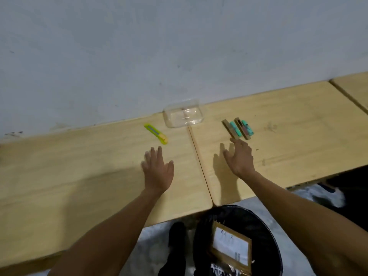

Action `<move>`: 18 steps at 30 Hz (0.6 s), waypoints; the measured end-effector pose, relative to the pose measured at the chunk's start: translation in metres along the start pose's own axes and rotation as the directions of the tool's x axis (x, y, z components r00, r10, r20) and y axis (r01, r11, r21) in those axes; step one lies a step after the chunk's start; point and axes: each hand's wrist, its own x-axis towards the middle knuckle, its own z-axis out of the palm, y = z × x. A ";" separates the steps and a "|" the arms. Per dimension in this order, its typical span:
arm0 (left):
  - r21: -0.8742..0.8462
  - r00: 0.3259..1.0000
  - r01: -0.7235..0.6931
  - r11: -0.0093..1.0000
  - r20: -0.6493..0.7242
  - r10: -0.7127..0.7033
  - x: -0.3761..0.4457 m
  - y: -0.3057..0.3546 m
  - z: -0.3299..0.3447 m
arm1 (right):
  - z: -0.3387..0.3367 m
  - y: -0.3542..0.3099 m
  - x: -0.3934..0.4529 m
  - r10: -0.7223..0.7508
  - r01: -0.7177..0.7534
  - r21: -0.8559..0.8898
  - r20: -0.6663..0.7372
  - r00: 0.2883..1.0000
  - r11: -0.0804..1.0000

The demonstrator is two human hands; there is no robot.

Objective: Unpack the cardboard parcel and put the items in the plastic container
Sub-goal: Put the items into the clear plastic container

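A clear plastic container (183,116) stands against the wall where two wooden tables meet; nothing shows inside it. To its right lie two small items (238,128), each a wooden strip with a teal piece. My right hand (240,157) reaches over the right table with fingers spread, its fingertips just short of the nearer item. My left hand (158,171) hovers open and flat over the left table, below a yellow-green utility knife (156,134). The cardboard parcel (231,245) with a white label lies in a black bin on the floor.
The black-lined bin (262,226) stands on the floor at the tables' front edge. A seam (199,160) runs between the two tables. A grey wall (139,56) backs the tables. A third table (354,86) begins at far right.
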 end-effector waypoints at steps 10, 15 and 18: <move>0.237 0.999 0.020 0.971 0.022 -0.026 0.051 -0.049 0.032 | 0.012 -0.003 0.118 0.198 -0.183 -0.314 0.017 0.980 0.932; 0.272 0.999 0.038 0.961 -0.008 -0.037 0.050 -0.046 0.031 | 0.016 0.004 0.130 0.166 -0.150 -0.347 0.019 0.986 0.926; 0.294 0.998 0.055 0.954 0.004 -0.059 0.052 -0.044 0.028 | 0.017 0.000 0.130 0.110 -0.100 -0.372 0.007 0.994 0.923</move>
